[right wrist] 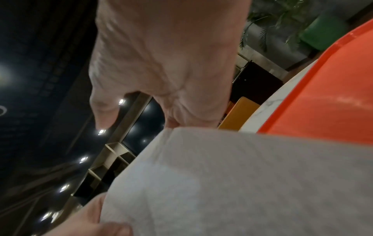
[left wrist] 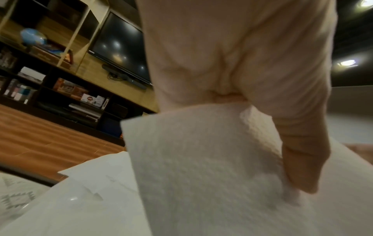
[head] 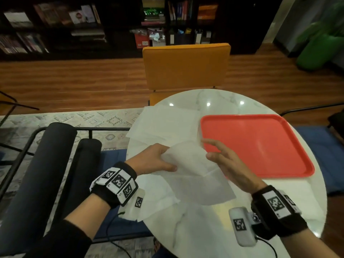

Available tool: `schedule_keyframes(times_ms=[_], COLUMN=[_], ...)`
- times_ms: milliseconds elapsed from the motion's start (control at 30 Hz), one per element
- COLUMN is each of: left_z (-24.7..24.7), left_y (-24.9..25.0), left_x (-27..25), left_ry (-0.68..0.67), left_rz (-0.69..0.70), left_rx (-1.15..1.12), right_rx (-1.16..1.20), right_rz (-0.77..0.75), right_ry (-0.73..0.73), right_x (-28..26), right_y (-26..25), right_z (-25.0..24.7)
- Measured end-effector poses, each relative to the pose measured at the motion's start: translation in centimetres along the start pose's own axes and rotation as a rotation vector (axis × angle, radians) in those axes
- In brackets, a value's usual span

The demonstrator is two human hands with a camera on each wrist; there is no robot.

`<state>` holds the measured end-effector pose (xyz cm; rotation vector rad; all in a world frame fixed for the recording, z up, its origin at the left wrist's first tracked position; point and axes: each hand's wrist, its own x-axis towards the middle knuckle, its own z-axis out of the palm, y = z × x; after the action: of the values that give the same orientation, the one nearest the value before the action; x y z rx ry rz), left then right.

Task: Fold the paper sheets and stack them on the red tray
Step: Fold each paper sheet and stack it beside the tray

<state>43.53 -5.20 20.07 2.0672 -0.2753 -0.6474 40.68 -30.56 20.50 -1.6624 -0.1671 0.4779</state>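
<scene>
Currently both hands hold one white paper sheet (head: 188,161) lifted above the bench (head: 201,229), roughly mid-frame in the head view. Left hand (head: 150,159) has its grip closed on the sheet's 9 o'clock edge; the left wrist view shows the thumb (left wrist: 302,159) pressed on top of the paper (left wrist: 201,175) with the rest of the hand above it. Right hand (head: 221,157) pinches the 3 o'clock edge; in the right wrist view the paper (right wrist: 242,183) runs under the palm (right wrist: 171,63) and one finger sticks out free, touching nothing. The sheet bows upward between the two hands, with a fold line visible near its lower part.

Red tray (head: 256,144) sits at 3 o'clock from the held sheet, flat on the bench, nothing on it. The right hand's fingertips are just beside the tray's near-left corner; the right wrist view shows the tray rim (right wrist: 322,71) close past the paper.

More loose sheets (head: 160,123) lie flat at 11 o'clock, overlapping, partly hanging over the bench edge. Others (head: 202,189) lie under the hands at 6 o'clock, also overlapping.

Orange chair (head: 186,66) stands at 12 o'clock behind the bench. Black tagged bands sit on both wrists.
</scene>
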Motion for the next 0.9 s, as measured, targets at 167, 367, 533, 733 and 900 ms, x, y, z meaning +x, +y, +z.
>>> schedule_keyframes(times_ms=[167, 367, 533, 733, 900], left_z=[-0.8, -0.2, 6.0, 7.2, 6.3], left_y=[0.8, -2.8, -7.9, -7.5, -8.1], left_x=[0.1, -2.2, -5.7, -7.3, -4.7], left_ry=[0.021, 0.343, 0.217, 0.254, 0.270], left_rz=[0.018, 0.109, 0.046, -0.121, -0.198], left_rx=[0.103, 0.111, 0.084, -0.415, -0.415], right_rx=[-0.126, -0.163, -0.329, -0.117, -0.095], right_rz=[-0.045, -0.112, 0.070, 0.167, 0.198], right_ry=[0.125, 0.258, 0.138, 0.190, 0.138], right_x=[2.3, 0.6, -3.5, -5.5, -3.5], right_y=[-1.1, 2.4, 9.6, 9.8, 9.2], right_z=[-0.5, -0.9, 0.8, 0.8, 0.6])
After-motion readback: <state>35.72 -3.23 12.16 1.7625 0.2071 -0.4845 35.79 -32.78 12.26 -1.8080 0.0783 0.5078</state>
